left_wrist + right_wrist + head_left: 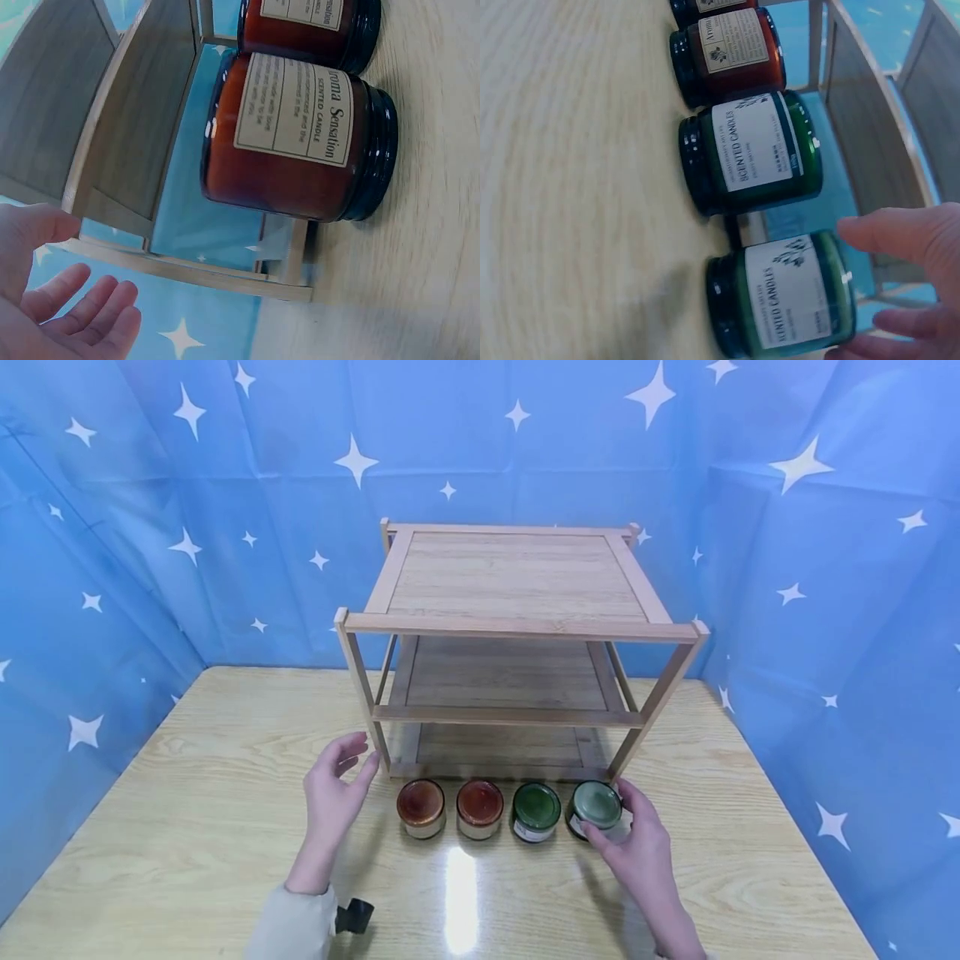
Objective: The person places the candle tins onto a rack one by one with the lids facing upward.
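Observation:
My right hand (637, 847) holds the pale green scented candle jar (799, 296) at the right end of a row, thumb on one side and fingers on the other. Beside it stands a dark green candle jar (536, 810). Farther left are two amber-red candle jars, one inner (480, 808) and one at the left end (289, 139). All stand on their dark lids, glass bases up. My left hand (336, 793), fingers spread and slightly bent, is left of the end jar and near the rack's front left leg, holding nothing.
Right behind the row stands a wooden rack (525, 625) with three levels. The light wood table (195, 827) carries everything. A blue curtain (285, 527) with white stars surrounds the back and sides. A black strap piece (356, 916) sits at my left cuff.

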Demonstrator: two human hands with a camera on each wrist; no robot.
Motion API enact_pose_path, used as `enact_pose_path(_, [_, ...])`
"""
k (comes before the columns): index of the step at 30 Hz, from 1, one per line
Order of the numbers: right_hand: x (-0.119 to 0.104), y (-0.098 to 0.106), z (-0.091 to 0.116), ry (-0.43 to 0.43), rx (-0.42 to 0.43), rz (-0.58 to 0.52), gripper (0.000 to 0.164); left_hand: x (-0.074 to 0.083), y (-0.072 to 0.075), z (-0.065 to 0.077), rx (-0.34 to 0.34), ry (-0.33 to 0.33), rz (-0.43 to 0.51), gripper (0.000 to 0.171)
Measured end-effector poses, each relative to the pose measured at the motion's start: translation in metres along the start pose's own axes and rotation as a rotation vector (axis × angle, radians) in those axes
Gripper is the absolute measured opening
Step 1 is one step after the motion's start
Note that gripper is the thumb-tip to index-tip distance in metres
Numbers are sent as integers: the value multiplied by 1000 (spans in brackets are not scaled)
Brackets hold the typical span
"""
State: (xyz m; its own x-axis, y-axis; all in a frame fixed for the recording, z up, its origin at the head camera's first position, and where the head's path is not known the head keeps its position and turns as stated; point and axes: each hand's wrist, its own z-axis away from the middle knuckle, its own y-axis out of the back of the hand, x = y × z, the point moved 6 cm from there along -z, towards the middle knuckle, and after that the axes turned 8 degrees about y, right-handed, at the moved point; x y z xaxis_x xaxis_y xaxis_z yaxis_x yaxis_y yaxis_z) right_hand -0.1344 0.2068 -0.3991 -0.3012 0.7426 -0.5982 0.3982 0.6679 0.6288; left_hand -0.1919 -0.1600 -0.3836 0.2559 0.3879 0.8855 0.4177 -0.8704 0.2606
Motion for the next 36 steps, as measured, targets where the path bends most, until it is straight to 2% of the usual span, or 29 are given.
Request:
enact_pose_path(5, [9,-4,1,-42,-43,-30,73,-15,-4,-7,-66,168,173,34])
enact_pose_path(7, [12,-7,1,-70,-69,-50,74,-19,-7,-10,-84,212,226,35])
enact_pose_path(9, [16,-10,1,-104,-98,-78,74,-22,-9,-12,-95,229,275,36])
enact_pose_path(14, [26,-17,3,-205,-159,-121,77,-27,-14,-18,-116,208,334,38])
enact_pose_path(19, [33,-22,3,-263,-194,-130,76,-29,-16,-21,-124,217,368,37])
enact_pose_path(26, [38,-27,3,-274,-207,-131,72,-35,-18,-25,-112,252,401,33])
enact_pose_path(36, [43,-28,3,-277,-199,-160,72,-39,-19,-30,-115,214,420,30])
